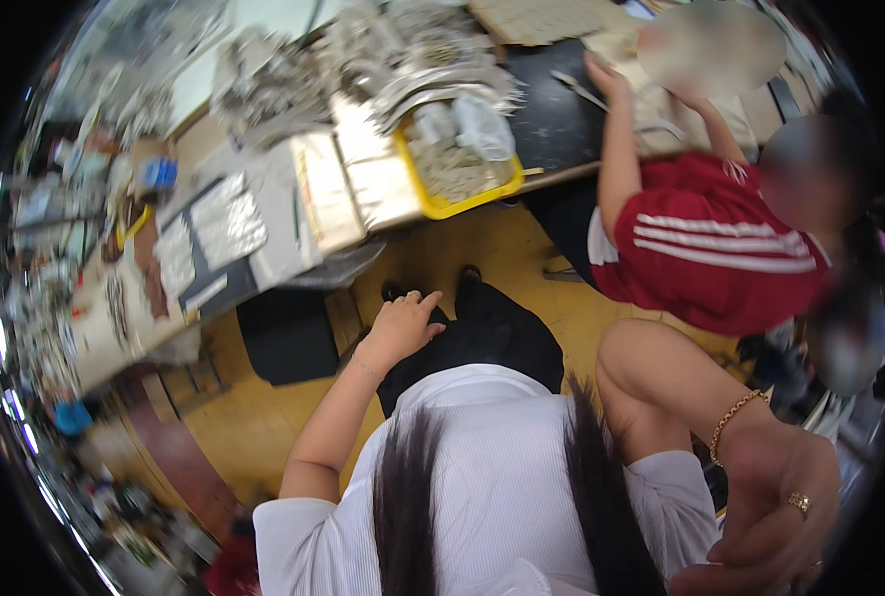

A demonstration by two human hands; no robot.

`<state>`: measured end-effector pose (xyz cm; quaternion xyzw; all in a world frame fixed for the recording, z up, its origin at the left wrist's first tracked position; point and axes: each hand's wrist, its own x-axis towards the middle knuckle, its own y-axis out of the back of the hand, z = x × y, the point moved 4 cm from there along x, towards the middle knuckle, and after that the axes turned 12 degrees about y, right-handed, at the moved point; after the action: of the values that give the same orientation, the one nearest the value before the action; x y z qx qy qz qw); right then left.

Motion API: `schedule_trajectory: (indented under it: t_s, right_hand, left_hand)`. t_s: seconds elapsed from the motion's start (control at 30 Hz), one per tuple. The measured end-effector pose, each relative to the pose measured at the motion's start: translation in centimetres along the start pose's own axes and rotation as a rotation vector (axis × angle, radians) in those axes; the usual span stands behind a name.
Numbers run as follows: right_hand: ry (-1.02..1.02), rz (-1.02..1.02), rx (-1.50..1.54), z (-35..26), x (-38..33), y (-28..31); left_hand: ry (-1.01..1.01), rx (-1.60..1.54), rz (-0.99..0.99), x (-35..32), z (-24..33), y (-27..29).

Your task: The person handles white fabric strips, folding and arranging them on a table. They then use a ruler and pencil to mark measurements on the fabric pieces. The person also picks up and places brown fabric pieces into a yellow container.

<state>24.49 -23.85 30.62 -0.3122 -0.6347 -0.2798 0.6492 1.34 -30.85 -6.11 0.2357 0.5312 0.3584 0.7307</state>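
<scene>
My left hand (404, 326) hangs over my dark trousers, its fingers stretched out and nothing in them. It is apart from the worktable (373, 204) in front of me. My right hand (775, 502) is raised close to the camera at the lower right, with a gold bracelet (728, 422) at the wrist and a ring (798, 503) on one finger. Its fingers are bent and spread apart, partly cut off by the lower edge, and I see nothing held in them. On the table, a yellow tray (517, 187) holds many small pale pieces and a clear plastic bag.
A co-worker in a red shirt (721, 243) sits at the table to my right, near a black mat (562, 114). Stacks of pale strips (442, 84) crowd the table's back. White sheets (229, 219) lie at the left. A black stool (285, 336) stands below the edge.
</scene>
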Motion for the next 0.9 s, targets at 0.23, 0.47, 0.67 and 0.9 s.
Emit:
schedule_trajectory:
  t_s: [0.23, 0.47, 0.67, 0.9]
  right_hand:
    - [-0.032, 0.002, 0.410, 7.5, -1.2, -7.8]
    - [-0.395, -0.132, 0.659, 12.9, -6.4, -14.6]
    - [-1.577, -0.234, 0.426, 18.6, -23.5, -26.3]
    - [-1.678, -1.132, 0.326, 14.7, -40.2, -32.1]
  left_hand:
    - [0.388, -0.416, -0.055, -6.4, -10.5, -7.7]
    - [0.868, -0.650, -0.265, -14.0, -22.4, -18.3]
    - [0.762, -0.989, -0.642, -17.9, -30.4, -27.4]
    - [0.962, -0.338, -0.138, -13.5, -40.0, -30.7]
